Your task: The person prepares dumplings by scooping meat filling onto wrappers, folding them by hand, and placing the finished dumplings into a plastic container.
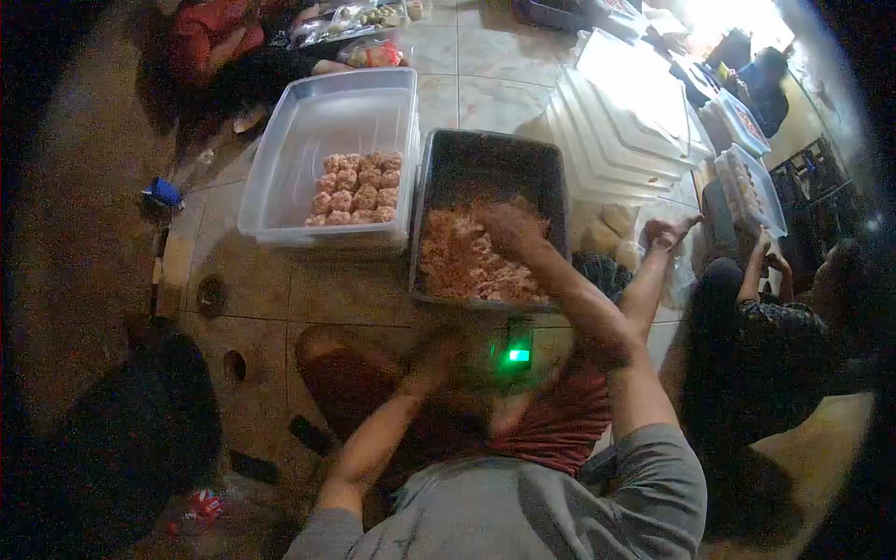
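My right hand [513,231] reaches into a dark rectangular tub [563,187] and touches the pinkish minced meat [467,266] inside. Its fingers are blurred and partly lost against the meat. My left hand [446,353] is low over my lap, left of a small device with a lit green display [519,356], probably a scale. Motion smears that hand, so its fingers cannot be made out. Left of the tub stands a translucent plastic tray [322,112] with rows of round meatballs [359,191] in its near right part.
White stacked containers [616,131] rise at the back right. A bare limb [649,275] stretches beside the tub. At right, another person [784,317] is near a tray of pale pieces [742,187]. Someone in red [210,42] sits at the upper left, near bagged food [373,53].
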`<state>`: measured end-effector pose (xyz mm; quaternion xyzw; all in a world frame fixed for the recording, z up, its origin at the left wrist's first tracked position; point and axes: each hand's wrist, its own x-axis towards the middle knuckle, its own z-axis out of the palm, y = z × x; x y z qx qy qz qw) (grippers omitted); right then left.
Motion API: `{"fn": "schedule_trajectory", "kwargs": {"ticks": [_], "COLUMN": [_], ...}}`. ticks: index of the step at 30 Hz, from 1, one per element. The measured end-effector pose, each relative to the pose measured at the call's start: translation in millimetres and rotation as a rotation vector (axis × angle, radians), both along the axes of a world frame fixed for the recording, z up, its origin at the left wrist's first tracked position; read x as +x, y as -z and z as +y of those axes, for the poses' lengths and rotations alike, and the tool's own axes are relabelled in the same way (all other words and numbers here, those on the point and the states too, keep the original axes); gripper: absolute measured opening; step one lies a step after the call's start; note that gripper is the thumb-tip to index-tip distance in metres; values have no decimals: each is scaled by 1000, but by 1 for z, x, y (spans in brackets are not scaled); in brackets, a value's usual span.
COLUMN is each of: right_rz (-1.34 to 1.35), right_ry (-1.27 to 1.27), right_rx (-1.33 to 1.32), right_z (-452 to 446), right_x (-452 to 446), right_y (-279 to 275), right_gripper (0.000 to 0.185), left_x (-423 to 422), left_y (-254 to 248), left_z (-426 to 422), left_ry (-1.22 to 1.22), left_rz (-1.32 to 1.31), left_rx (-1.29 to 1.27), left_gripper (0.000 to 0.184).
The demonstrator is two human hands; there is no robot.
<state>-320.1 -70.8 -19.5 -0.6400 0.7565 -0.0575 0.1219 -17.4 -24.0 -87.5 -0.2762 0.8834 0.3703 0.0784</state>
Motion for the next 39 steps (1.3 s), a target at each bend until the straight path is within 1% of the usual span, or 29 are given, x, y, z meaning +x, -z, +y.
{"fn": "schedule_trajectory", "kwargs": {"ticks": [1,2,4,5,7,8,10,11,12,13,14,16,17,19,23,25,27,28,30,31,33,34,35,36,37,39], "right_rz": [2,149,303,-203,-721,-254,216,216,216,212,158,100,60,18,-23,-19,-417,-418,-507,-505,-638,-637,-688,-739,-737,-893], "right_ry": [0,78,157,95,30,134,222,198,175,174,194,206,287,370,226,186,305,305,292,296,312,316,328,340,344,361], "right_rx": [6,96,178,-110,-380,-279,-163,-237,-315,-314,-197,-85,25,130,-95,-157,-160,-161,-345,-347,-396,-396,-453,-511,-514,-556], "right_z": [1,0,-3,-2,2,1,-12,-29,-38,-43,-52,-54,-50,-44,-21,-14,4,12,34,46,74,87,98,110,122,145], "right_x": [6,12,4,-18,-10,13,14,-2,-10,6,25,52,60,67,65,56,49,45,43,47,59,65,71,77,84,97], "right_y": [-5,-11,0,41,49,12,22,82,117,94,70,10,-16,-29,-34,-52,-68,-69,-70,-80,-102,-108,-112,-115,-117,-119], "right_gripper": [31,32,33,33,33,31,30,29,29,29,32,34,30,26,23,22,24,24,24,24,22,22,17,13,13,12], "left_x": [-4,-8,-13,-15,-15,-16,-17,-18,-17,-18,-17,-16,-16,-14,-4,3,11,17,26,28,27,20,10,0,-7,-14], "left_y": [6,11,17,19,21,22,22,22,22,22,21,19,18,15,1,-17,-41,-57,-92,-86,-70,-84,-86,-87,-86,-64], "left_z": [-1,-1,-3,-4,-3,-5,-5,-4,-3,-3,-3,-5,-6,-6,-6,-7,-8,-9,-12,-15,-18,-17,-18,-19,-19,-24], "left_ry": [4,4,0,-1,-9,-9,-17,-19,-20,-22,-23,-23,-24,-18,1,-3,-33,-60,-184,-179,-351,-338,-334,-377,-420,-381], "left_rz": [-15,-24,-21,-19,-12,-2,9,12,17,22,27,32,37,48,101,169,252,311,435,436,701,795,794,816,837,913], "left_rx": [-25,-42,-59,-67,-68,-70,-70,-68,-68,-67,-65,-63,-60,-47,24,72,127,168,414,415,767,800,802,896,990,972], "left_gripper": [38,38,38,38,38,38,39,39,39,39,39,39,39,39,40,40,40,40,42,42,34,37,37,38,40,45]}}
